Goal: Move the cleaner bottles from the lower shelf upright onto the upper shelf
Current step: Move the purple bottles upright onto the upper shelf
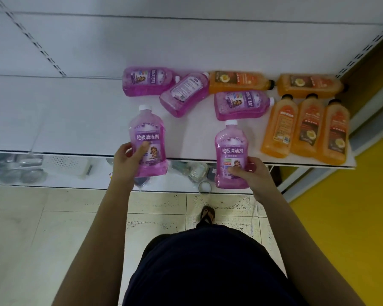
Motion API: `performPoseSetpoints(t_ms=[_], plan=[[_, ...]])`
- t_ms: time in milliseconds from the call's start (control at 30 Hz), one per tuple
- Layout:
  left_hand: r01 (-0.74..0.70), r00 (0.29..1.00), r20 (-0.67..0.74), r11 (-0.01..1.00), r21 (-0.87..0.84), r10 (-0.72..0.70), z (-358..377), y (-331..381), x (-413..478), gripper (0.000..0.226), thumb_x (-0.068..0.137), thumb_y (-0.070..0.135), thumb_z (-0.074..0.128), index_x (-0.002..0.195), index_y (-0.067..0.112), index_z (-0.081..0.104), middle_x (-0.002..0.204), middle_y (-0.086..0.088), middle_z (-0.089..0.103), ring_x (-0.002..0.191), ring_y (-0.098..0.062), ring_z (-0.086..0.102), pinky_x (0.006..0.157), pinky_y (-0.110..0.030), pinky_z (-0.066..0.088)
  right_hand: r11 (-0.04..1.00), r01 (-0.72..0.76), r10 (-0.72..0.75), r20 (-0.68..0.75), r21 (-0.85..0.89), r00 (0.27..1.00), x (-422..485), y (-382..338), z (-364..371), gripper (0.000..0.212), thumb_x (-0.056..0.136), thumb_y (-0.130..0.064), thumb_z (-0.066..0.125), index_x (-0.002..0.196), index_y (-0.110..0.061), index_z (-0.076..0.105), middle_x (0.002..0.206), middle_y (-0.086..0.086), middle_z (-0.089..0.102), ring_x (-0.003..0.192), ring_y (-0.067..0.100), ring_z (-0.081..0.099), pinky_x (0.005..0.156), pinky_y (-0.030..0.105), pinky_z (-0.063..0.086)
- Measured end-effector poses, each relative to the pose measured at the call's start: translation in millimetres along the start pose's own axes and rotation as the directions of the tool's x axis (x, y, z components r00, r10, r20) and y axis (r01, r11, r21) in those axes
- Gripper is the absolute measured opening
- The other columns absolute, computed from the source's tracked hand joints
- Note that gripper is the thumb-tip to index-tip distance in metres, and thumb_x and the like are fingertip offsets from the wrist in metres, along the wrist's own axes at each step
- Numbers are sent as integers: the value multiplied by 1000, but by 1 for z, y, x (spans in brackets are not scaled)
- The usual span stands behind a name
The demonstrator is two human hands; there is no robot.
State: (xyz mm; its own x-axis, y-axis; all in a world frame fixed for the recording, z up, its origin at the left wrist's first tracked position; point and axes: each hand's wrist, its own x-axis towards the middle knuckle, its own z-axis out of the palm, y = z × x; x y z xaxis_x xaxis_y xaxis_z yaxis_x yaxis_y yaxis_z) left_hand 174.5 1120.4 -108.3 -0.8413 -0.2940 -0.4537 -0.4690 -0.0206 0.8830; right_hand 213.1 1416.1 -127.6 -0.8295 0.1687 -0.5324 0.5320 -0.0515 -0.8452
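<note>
Held a purple bottle [147, 138] in the left hand [128, 161] and its twin [231, 149] in the right hand [251, 175] at the upper shelf [75, 120] edge, not down yet, near three flat bottles [148, 81] likely wanting standing up.

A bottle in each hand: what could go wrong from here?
The left hand and right hand each grip a purple bottle low down, so the left bottle or right bottle might tip or slip. Lying bottles just behind could get knocked. Set too near the shelf edge, one might fall to the floor.
</note>
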Motion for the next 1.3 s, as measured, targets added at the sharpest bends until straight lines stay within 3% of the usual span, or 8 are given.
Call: performPoseSetpoints(t_ms=[200, 400, 533, 833, 933, 1000, 1100, 1300], plan=[[-137, 991, -12, 985, -110, 136, -49, 12, -4, 36, 82, 18, 69, 113, 9, 52, 94, -3, 65, 77, -15, 67, 56, -23, 55, 983, 182, -182, 28, 23, 983, -25, -9, 41, 45, 64, -3, 79, 96, -24, 54, 94, -1, 64, 77, 7, 67, 57, 14, 52], [-346, 938, -70, 916, -205, 339, -129, 42, -23, 24, 81, 8, 68, 101, 11, 55, 94, -2, 66, 75, -8, 68, 60, -21, 54, 926, 377, -376, 55, 5, 925, -78, -33, 107, 57, 53, -27, 83, 101, -33, 51, 103, -4, 63, 95, 12, 61, 71, 25, 53], [-471, 879, -66, 841, -267, 472, -181, 63, -44, 22, 80, 3, 66, 90, 19, 55, 85, 6, 70, 74, -4, 68, 62, -20, 54, 874, 485, -484, 80, 2, 871, -122, -51, 147, 62, 48, -36, 82, 102, -34, 51, 99, -12, 65, 92, 4, 63, 73, 23, 53], [-687, 695, -23, 654, -316, 719, -278, 114, -104, 33, 75, 7, 68, 103, 17, 55, 81, 13, 71, 85, -7, 65, 77, -26, 53, 718, 696, -678, 241, 12, 695, -204, -108, 205, 56, 51, -19, 80, 100, -25, 52, 90, -12, 70, 87, 8, 64, 78, 22, 53], [-740, 631, -43, 585, -331, 774, -297, 143, -121, 42, 69, 26, 79, 103, 16, 58, 88, 10, 71, 89, -13, 64, 83, -32, 53, 638, 770, -746, 271, 29, 608, -219, -143, 219, 60, 50, -12, 86, 99, -22, 52, 92, -9, 69, 91, 15, 63, 85, 34, 53], [-769, 598, -56, 552, -323, 799, -305, 165, -128, 44, 66, 30, 80, 102, 18, 59, 87, 11, 72, 87, -11, 65, 79, -30, 53, 595, 801, -780, 283, 60, 558, -227, -169, 227, 62, 49, -14, 84, 101, -19, 52, 94, -5, 69, 92, 18, 64, 86, 37, 53], [-813, 538, -72, 494, -307, 840, -316, 208, -131, 31, 73, 12, 71, 100, 20, 56, 81, 13, 72, 80, -6, 67, 72, -25, 55, 540, 836, -821, 282, 96, 497, -236, -212, 239, 67, 45, -25, 82, 104, -15, 51, 92, -5, 71, 91, 15, 67, 81, 31, 55], [-854, 455, -68, 413, -316, 888, -318, 292, -126, 32, 74, 14, 66, 103, 20, 53, 83, 11, 72, 81, -9, 68, 69, -30, 56, 471, 881, -848, 296, 42, 440, -238, -301, 254, 92, 41, -22, 88, 120, 3, 46, 97, 1, 72, 94, 19, 69, 76, 30, 56]])
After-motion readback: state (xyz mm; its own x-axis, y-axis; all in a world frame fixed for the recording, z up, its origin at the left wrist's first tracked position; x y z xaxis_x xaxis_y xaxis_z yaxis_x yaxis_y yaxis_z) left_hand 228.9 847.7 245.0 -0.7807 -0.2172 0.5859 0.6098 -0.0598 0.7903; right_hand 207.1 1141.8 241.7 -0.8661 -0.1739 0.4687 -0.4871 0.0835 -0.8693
